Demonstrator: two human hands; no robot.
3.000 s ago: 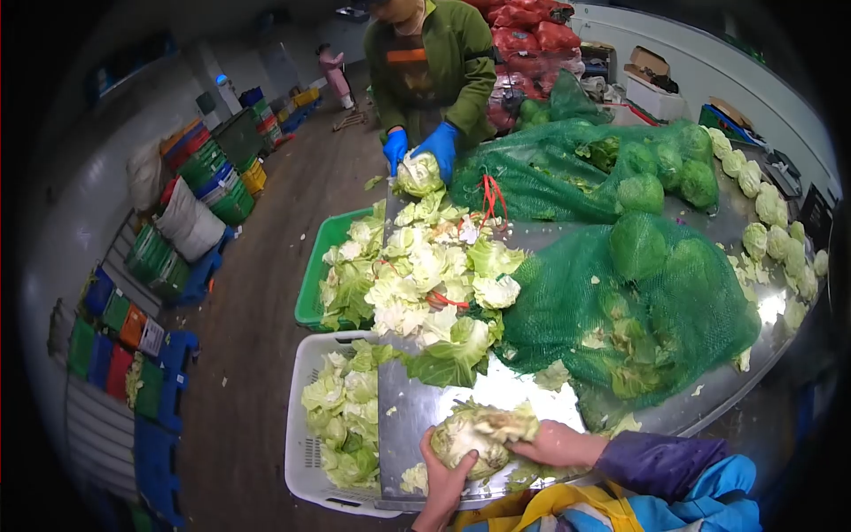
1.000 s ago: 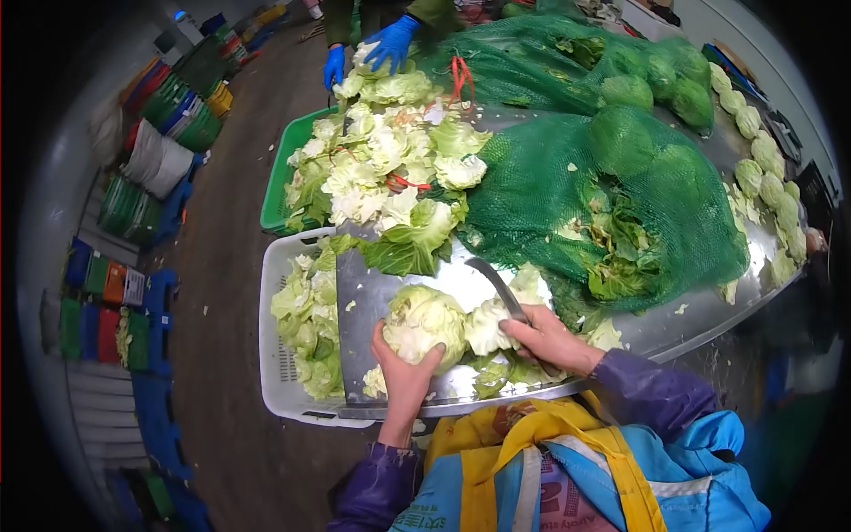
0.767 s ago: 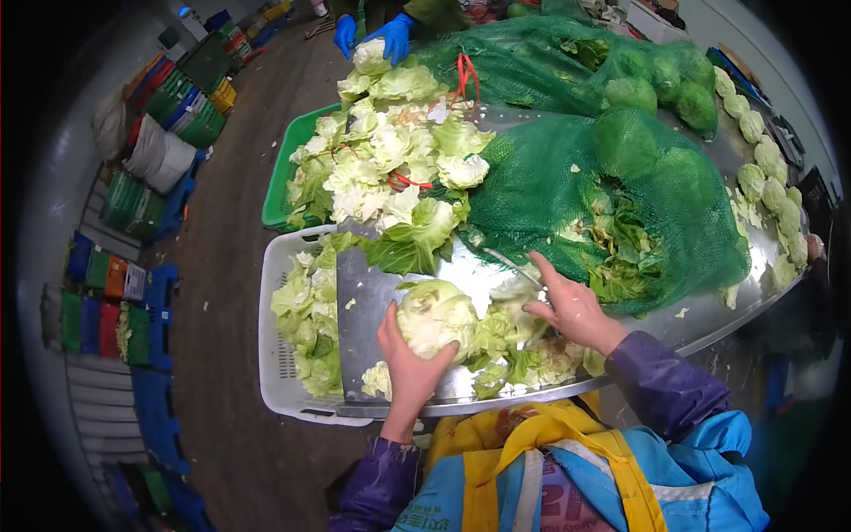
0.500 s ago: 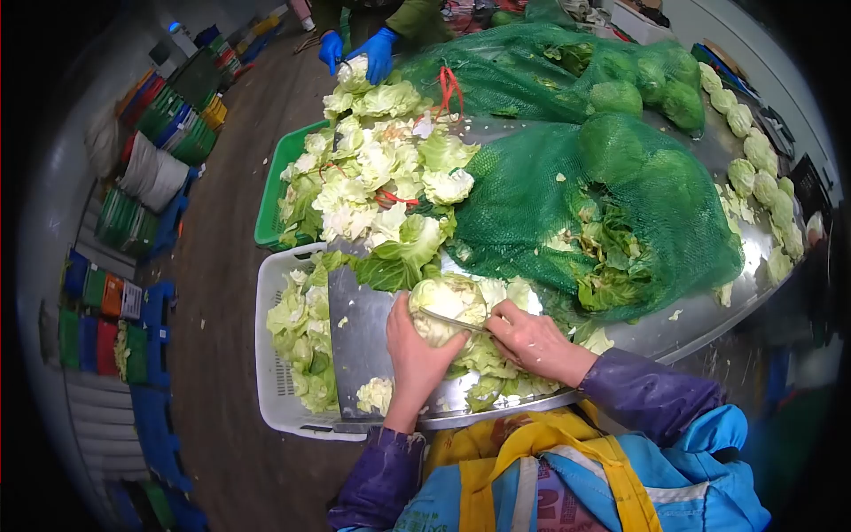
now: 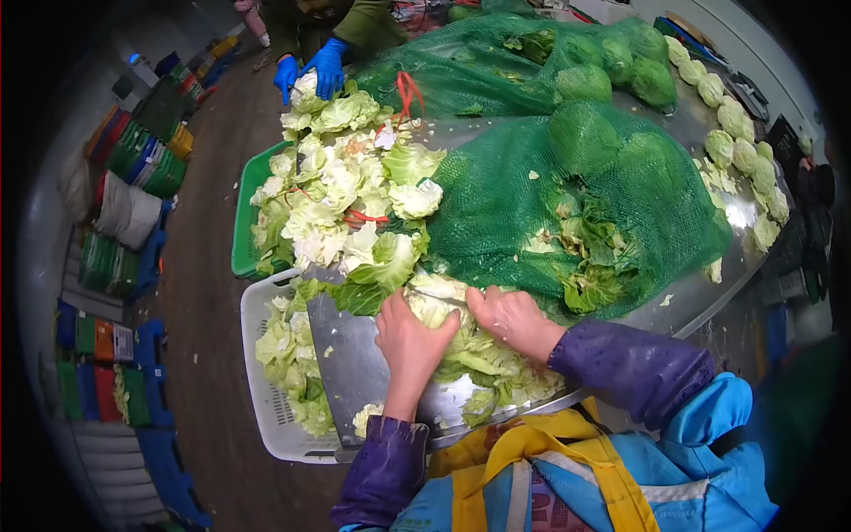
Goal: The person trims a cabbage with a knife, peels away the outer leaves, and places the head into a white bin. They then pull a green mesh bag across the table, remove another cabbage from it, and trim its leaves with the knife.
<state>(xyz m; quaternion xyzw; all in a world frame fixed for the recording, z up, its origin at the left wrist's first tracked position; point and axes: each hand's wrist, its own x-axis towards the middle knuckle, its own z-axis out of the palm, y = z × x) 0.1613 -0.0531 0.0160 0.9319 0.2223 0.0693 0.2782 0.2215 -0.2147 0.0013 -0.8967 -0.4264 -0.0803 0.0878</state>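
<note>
My left hand (image 5: 413,348) is closed around the near side of a pale cabbage head (image 5: 429,310) at the front of the metal table (image 5: 353,346). In my right hand (image 5: 517,321) is a knife (image 5: 441,297); its thin blade lies across the top of the cabbage, and its handle is hidden by my fingers. Loose cabbage leaves (image 5: 483,359) are heaped below my right hand. A large green outer leaf (image 5: 365,291) lies just beyond my left hand. Beside that wrist sits a small pale cabbage piece (image 5: 366,418).
A white basket (image 5: 257,355) and a green crate (image 5: 243,232) hold leaves along the left edge. Green net bags (image 5: 496,191) with cabbages cover the table's middle. Trimmed cabbages (image 5: 734,117) line the right side. Across the table, a co-worker's blue-gloved hands (image 5: 325,69) touch another cabbage.
The knife has moved from across the cabbage's middle to its far upper part. My right hand has shifted away from me with it. The view has swung slightly right.
</note>
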